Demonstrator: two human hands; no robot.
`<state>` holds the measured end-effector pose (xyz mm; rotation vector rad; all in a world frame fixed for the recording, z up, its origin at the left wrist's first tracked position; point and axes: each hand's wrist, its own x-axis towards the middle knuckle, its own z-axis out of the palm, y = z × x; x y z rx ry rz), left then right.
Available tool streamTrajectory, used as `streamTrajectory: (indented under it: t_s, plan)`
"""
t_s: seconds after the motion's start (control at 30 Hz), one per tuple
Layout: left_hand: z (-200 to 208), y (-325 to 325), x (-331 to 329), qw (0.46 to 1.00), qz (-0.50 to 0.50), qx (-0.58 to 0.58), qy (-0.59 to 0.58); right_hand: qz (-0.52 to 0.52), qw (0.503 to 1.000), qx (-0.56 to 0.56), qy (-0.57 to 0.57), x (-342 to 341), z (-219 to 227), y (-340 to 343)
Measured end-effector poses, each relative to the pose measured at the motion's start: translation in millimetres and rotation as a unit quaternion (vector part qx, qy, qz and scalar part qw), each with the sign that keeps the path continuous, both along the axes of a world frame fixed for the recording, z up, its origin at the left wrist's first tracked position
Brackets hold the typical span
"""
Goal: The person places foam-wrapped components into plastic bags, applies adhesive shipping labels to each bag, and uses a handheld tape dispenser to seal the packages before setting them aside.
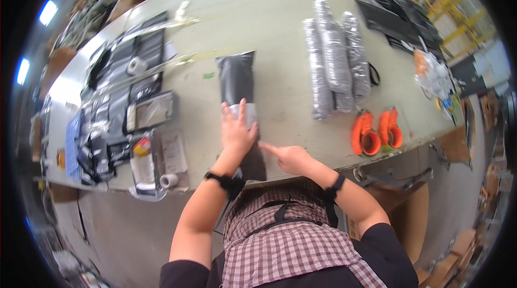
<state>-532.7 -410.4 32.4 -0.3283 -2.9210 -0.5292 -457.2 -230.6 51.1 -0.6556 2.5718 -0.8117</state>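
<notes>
A long, narrow dark grey mailer bag [237,81], filled and closed up, lies lengthwise before me on the table. Across its middle is a white label [251,114], partly covered by my left hand [237,136]. That hand rests flat on the bag with its fingers stretched out. From the right comes my right hand [292,159], its index finger extended to the bag's right edge and its other fingers curled. I see nothing held in it. The near end of the bag sticks out below my left wrist.
Several silver-wrapped rolls [336,56] and two orange tape dispensers [370,140] occupy the right of the pale table [280,24]. Dark mailers [396,19] lie at the far right. On the left are piled black bags [116,110], a label roll [137,66] and a clear bin [151,111].
</notes>
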Motion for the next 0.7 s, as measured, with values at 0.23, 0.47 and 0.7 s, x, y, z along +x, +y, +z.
streamTrajectory:
  t_s: [0.23,0.47,0.7]
  plan:
    - [24,-25,87,0.997,-0.024,-0.054,-0.047,-0.424,0.827,0.325,0.176,50,32,167]
    - [61,-24,110,0.984,0.035,-0.148,-0.097,-0.392,0.913,-0.078,-0.078,79,27,171]
    - [105,-5,114,0.667,-0.065,0.591,-0.448,0.033,0.983,-0.179,-0.01,98,81,85]
